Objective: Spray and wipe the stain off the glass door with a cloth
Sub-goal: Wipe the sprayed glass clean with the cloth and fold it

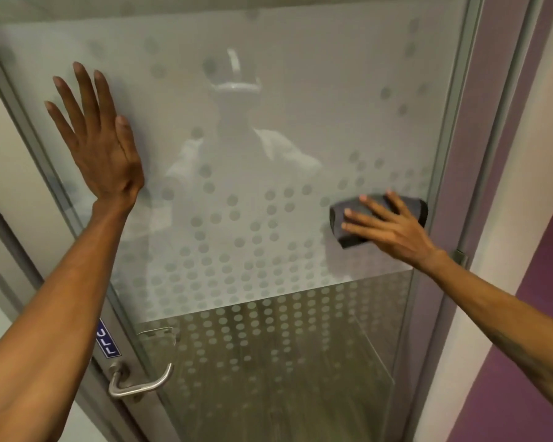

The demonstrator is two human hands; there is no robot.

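The glass door (pixel 268 122) fills the view, frosted with a dot pattern above and clear with dots below. My left hand (pixel 99 138) lies flat on the frosted glass at the upper left, fingers spread, holding nothing. My right hand (pixel 387 228) presses a dark grey folded cloth (pixel 412 208) against the glass near the door's right edge, fingers spread over it. No stain on the glass is plain to see, and no spray bottle is in view.
A metal lever handle (pixel 138 382) sits at the door's lower left, below a small blue label (pixel 107 342). The metal door frame (pixel 460 129) runs down the right side, with a purple and white wall (pixel 524 218) beyond it.
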